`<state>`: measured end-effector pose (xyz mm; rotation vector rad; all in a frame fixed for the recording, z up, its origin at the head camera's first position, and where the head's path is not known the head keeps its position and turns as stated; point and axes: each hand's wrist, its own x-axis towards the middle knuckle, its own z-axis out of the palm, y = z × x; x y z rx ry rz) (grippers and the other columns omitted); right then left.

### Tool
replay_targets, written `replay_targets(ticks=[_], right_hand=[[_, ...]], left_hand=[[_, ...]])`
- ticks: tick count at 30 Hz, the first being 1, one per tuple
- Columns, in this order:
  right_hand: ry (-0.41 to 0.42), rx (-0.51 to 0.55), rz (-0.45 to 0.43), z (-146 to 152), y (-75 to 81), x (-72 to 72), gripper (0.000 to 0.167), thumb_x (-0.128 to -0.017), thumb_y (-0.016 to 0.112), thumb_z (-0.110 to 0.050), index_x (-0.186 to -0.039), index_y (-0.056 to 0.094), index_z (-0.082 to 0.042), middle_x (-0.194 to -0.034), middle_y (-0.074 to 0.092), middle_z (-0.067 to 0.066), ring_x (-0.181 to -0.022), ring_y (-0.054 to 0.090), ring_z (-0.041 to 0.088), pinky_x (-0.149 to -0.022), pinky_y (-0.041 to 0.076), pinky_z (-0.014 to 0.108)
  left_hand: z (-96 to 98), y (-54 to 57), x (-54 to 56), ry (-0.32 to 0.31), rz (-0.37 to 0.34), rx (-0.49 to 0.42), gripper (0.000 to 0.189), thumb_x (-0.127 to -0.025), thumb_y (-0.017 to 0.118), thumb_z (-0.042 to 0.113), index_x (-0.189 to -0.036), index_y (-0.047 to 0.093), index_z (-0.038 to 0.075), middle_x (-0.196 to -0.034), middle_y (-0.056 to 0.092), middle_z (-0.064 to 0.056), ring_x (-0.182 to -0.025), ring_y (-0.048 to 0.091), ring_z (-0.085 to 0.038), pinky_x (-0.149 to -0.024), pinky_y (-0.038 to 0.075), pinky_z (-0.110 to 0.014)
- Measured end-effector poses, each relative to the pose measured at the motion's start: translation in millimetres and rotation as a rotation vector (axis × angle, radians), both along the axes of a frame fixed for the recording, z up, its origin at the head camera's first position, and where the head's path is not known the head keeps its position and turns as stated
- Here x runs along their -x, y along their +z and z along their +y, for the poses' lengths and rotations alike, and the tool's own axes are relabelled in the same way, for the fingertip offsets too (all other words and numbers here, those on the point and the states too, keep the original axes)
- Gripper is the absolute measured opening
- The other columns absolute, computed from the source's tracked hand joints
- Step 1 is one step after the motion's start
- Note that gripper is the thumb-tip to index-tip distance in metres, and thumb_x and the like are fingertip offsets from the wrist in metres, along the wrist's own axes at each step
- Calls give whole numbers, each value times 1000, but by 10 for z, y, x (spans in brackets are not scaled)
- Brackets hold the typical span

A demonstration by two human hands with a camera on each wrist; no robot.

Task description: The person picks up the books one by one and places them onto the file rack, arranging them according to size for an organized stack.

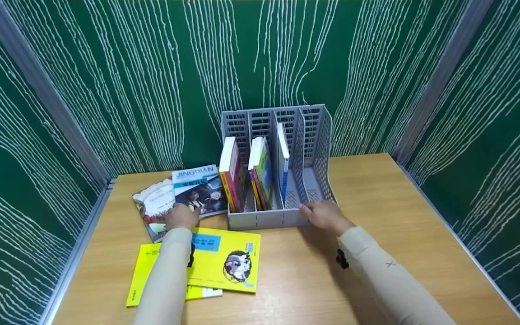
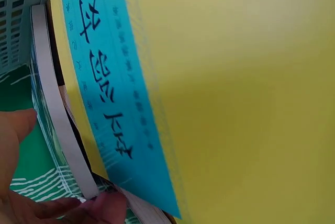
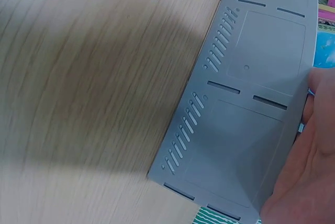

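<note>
My left hand (image 1: pixel 182 216) grips the lower left edge of a JINGDIAN paperback (image 1: pixel 197 174), whose dark picture cover faces up. In the left wrist view, the thumb (image 2: pixel 21 123) meets the cover and the fingertips (image 2: pixel 107 207) curl at the pale edge of the book (image 2: pixel 57 103). Beneath it lies another white picture book (image 1: pixel 156 198), partly covered. My right hand (image 1: pixel 325 215) holds the front rim of a grey file rack (image 1: pixel 264 220), fingers hooked over the edge. Several books stand in its three left compartments, among them a thin white-and-blue book (image 1: pixel 283 162).
Two yellow books overlap near the front left: the upper yellow book (image 1: pixel 237 243) has a blue label, and the lower yellow book (image 1: pixel 136 284) is partly under my left forearm. Green walls (image 1: pixel 206 90) with white lines enclose the wooden table (image 1: pixel 377 189) behind and at both sides.
</note>
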<state>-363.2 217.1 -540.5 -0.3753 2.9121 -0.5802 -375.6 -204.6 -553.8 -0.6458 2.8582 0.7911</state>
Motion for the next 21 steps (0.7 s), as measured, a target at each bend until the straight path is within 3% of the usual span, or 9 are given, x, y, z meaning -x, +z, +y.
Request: replay_targets(ticks=[3, 6, 10, 14, 17, 21], right_hand=[[34, -14, 46, -14, 18, -13, 56, -118, 40, -40, -126, 76, 1, -87, 67, 12, -88, 63, 32, -92, 53, 56], [45, -18, 53, -21, 57, -18, 55, -118, 40, -39, -129, 74, 3, -85, 65, 12, -90, 62, 33, -95, 53, 58], [11, 3, 2, -25, 95, -13, 59, -118, 39, -42, -144, 67, 2, -109, 71, 17, -111, 65, 39, -114, 48, 63], [-5, 5, -27, -30, 89, -10, 61, -118, 37, -45, -148, 64, 1, -130, 72, 22, -127, 64, 44, -122, 41, 66], [-2, -7, -38, -29, 69, -18, 64, -117, 35, -47, -149, 63, 2, -138, 70, 24, -133, 63, 46, -124, 39, 67], [-22, -10, -66, -11, 57, -34, 66, -117, 35, -50, -151, 60, 1, -144, 68, 25, -135, 61, 46, -125, 37, 68]], left_hand=[[2, 4, 0, 13, 16, 13, 78, -107, 63, 50, -147, 47, -14, -144, 59, -38, -137, 56, -55, -113, 49, -71], [-21, -18, 24, 25, 49, 10, 84, -106, 67, 49, -151, 40, -16, -144, 57, -40, -138, 56, -55, -114, 50, -69], [-70, -38, 60, 46, 73, -70, 95, -105, 71, 45, -160, 25, -18, -152, 48, -42, -143, 50, -55, -120, 45, -66], [-118, -35, 88, 51, 79, -178, 99, -104, 73, 33, -164, 13, -18, -159, 37, -44, -150, 42, -55, -127, 36, -65], [-161, -48, 108, 54, 72, -256, 97, -101, 75, 25, -163, 15, -18, -159, 38, -42, -151, 40, -54, -128, 36, -63], [-234, -69, 133, 57, 56, -368, 82, -97, 74, 18, -157, 30, -17, -154, 47, -38, -144, 48, -50, -123, 44, -60]])
